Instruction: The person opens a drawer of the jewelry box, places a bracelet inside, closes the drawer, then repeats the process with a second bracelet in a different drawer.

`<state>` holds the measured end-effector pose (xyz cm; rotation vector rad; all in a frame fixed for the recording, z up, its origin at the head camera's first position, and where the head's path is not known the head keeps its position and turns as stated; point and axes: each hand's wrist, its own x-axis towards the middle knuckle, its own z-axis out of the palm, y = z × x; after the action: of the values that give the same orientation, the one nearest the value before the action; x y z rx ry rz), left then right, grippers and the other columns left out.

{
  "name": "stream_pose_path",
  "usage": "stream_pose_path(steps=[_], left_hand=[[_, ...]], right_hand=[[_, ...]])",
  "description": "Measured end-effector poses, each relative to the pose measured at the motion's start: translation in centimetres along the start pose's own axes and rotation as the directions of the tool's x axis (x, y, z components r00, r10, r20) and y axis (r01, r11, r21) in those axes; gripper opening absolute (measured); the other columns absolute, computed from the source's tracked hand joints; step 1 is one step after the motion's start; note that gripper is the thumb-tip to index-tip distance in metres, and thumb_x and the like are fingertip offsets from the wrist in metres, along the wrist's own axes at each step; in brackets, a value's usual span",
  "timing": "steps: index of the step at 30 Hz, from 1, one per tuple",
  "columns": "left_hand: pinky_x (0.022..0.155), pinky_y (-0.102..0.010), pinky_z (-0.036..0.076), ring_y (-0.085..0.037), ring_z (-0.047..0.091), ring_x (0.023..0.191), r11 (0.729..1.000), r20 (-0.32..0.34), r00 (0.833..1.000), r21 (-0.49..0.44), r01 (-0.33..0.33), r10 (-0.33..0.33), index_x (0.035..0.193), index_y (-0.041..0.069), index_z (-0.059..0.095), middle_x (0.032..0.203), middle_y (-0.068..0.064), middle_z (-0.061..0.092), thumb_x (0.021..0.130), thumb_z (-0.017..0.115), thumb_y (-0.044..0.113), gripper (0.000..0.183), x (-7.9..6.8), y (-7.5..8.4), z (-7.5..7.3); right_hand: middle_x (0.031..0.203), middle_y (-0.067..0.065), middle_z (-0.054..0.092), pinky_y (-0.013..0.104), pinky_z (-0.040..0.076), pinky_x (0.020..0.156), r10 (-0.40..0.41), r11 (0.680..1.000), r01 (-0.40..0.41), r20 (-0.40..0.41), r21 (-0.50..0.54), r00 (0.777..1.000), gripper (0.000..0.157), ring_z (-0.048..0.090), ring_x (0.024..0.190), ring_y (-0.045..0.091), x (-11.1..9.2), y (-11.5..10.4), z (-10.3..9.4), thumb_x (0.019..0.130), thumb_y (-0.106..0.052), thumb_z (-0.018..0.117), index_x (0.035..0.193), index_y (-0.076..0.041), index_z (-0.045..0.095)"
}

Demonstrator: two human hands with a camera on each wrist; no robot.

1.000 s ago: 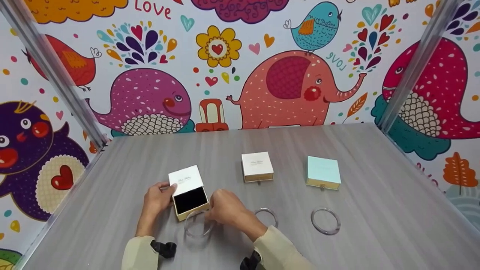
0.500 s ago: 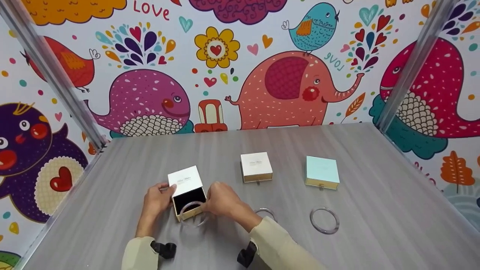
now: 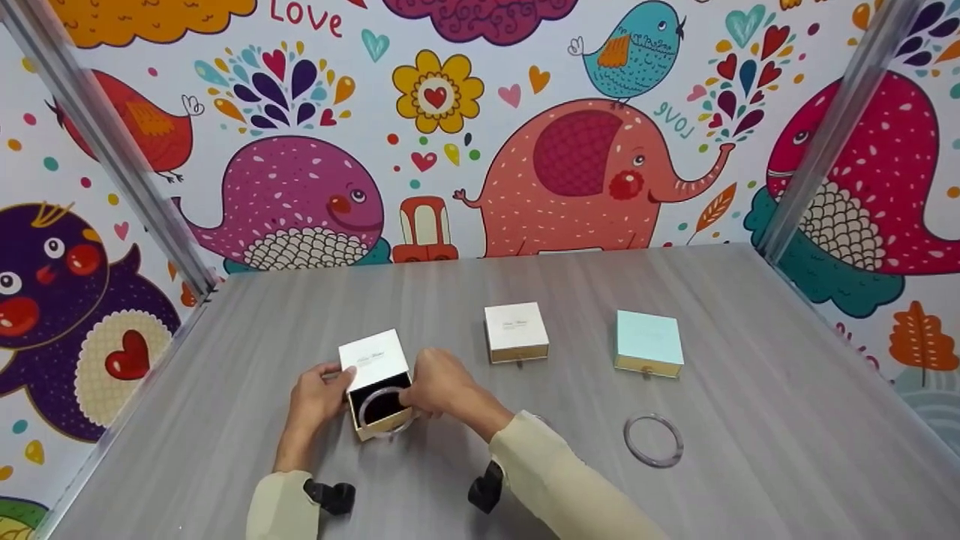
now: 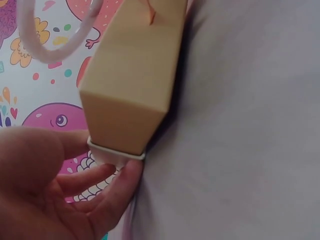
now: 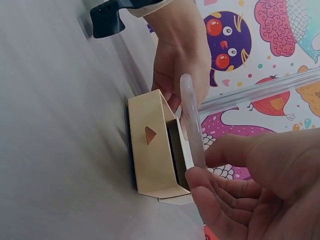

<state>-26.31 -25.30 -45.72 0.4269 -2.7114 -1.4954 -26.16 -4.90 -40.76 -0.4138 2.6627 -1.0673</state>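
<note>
On the left of the table, a white drawer box (image 3: 373, 358) stands with its gold-sided, black-lined drawer (image 3: 384, 427) slid partly out toward me. My left hand (image 3: 319, 397) grips the box's white sleeve from the left, thumb on top; the left wrist view shows fingers (image 4: 117, 192) against the sleeve's edge. Over the drawer's opening, my right hand (image 3: 444, 382) pinches a clear bangle (image 5: 191, 117) between thumb and fingers. The bangle is tilted above the drawer; whether it touches the lining I cannot tell.
Farther right stand a second white box (image 3: 516, 330) and a mint-green box (image 3: 649, 341), both closed. A bangle (image 3: 653, 441) lies in front of the green one. Another bangle is mostly hidden behind my right sleeve (image 3: 555, 472). Patterned walls border the grey table (image 3: 757, 360).
My right hand has moved the bangle up and away from me, from in front of the drawer to over its opening. My left hand has stayed on the box.
</note>
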Motion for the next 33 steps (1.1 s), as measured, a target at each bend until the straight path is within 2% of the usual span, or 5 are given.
stream_pose_path(steps=[7,12,21,27,33], left_hand=[[0.059,-0.021,0.054,-0.006,0.063,0.066,1.000,0.000,1.000,-0.016,-0.003,0.003,0.131,-0.012,0.054,0.118,-0.032,0.067,0.099,0.059,0.022,0.047,0.1,-0.1,0.1],[0.060,-0.023,0.054,-0.006,0.063,0.066,1.000,0.006,1.000,-0.016,0.005,-0.005,0.132,-0.012,0.054,0.120,-0.032,0.066,0.100,0.058,0.023,0.047,-0.1,-0.1,0.0],[0.062,-0.023,0.055,-0.007,0.064,0.069,1.000,0.026,1.000,0.006,0.007,-0.007,0.135,-0.012,0.051,0.125,-0.033,0.064,0.101,0.057,0.025,0.050,0.2,0.0,-0.1],[0.061,-0.023,0.054,-0.008,0.064,0.068,1.000,0.034,0.999,-0.017,0.013,-0.013,0.136,-0.012,0.050,0.126,-0.034,0.063,0.101,0.058,0.025,0.051,0.2,0.1,-0.3],[0.062,-0.024,0.055,-0.009,0.066,0.068,0.999,0.026,0.999,-0.023,0.022,-0.022,0.136,-0.012,0.051,0.123,-0.033,0.064,0.100,0.057,0.022,0.050,0.2,0.0,-0.1]], right_hand=[[0.053,0.011,0.068,0.019,0.039,0.037,0.033,0.999,-0.033,-0.020,-0.008,0.999,0.031,0.063,0.044,0.018,0.8,-0.2,0.2,0.082,-0.005,0.075,0.053,-0.004,0.064],[0.047,0.007,0.063,0.020,0.042,0.036,0.028,0.999,-0.028,-0.042,0.016,0.999,0.029,0.069,0.049,0.024,1.2,-0.1,0.8,0.081,-0.004,0.076,0.056,-0.005,0.062],[0.041,-0.001,0.052,0.017,0.033,0.036,0.011,1.000,-0.013,-0.129,-0.014,0.992,0.037,0.043,0.031,0.006,1.7,0.2,1.4,0.079,-0.004,0.075,0.050,-0.011,0.052],[0.038,-0.006,0.041,0.018,0.030,0.036,0.014,1.000,-0.015,-0.161,-0.008,0.987,0.046,0.038,0.032,0.005,1.9,0.3,1.7,0.079,-0.007,0.075,0.046,-0.015,0.044],[0.046,-0.005,0.047,0.020,0.033,0.041,0.037,0.998,-0.045,-0.160,-0.046,0.986,0.035,0.043,0.041,0.008,1.9,0.1,1.7,0.079,-0.008,0.077,0.053,-0.011,0.053]])
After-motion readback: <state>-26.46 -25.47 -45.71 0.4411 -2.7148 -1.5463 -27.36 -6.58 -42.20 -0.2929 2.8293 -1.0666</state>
